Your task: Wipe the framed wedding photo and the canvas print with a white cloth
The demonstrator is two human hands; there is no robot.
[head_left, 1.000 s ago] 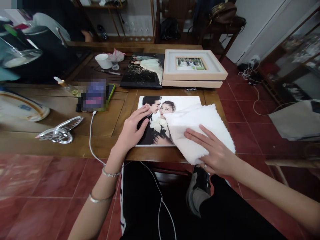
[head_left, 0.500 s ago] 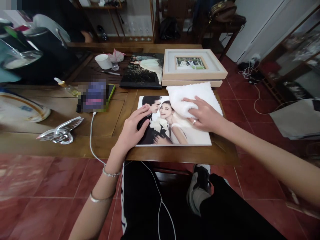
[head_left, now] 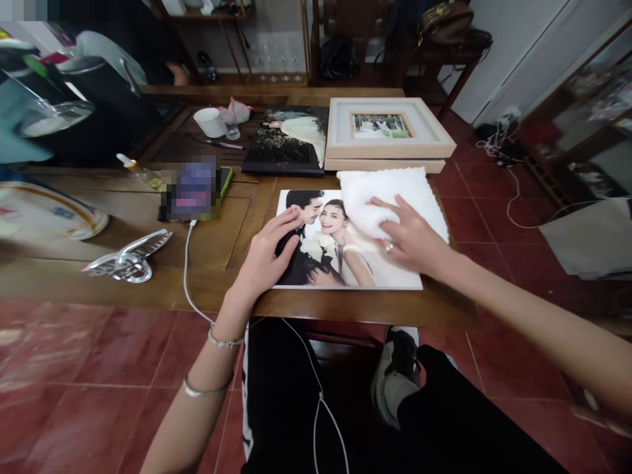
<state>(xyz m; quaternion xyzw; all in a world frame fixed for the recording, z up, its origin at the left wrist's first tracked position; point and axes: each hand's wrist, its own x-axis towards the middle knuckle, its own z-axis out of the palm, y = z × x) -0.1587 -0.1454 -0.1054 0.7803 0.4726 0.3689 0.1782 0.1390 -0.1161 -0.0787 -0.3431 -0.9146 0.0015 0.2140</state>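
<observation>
Where the wooden table [head_left: 316, 308] runs out well to the left of the left hand [head_left: 266, 253], a shiny silver clip [head_left: 129, 258] lies near its front edge. Closer to that hand, farther back, sits a phone [head_left: 191, 191], a white cable [head_left: 186, 263] running from it down toward the left wrist. Beyond the phone stands a white cup [head_left: 210, 123]. The left hand rests on the left side of a photo panel [head_left: 365, 266], fingers close together and thumb spread away from them. Beyond its fingertips lies a dark picture [head_left: 269, 148]. The panel lies flat between the two hands, a couple printed on it. Over its far right corner, under the right hand [head_left: 395, 217], is a white cloth [head_left: 358, 187], bunched at the fingers. That hand's fingers are parted on it; whether they pinch a fold, I cannot tell. A pale frame [head_left: 340, 128] lies beyond the cloth.
</observation>
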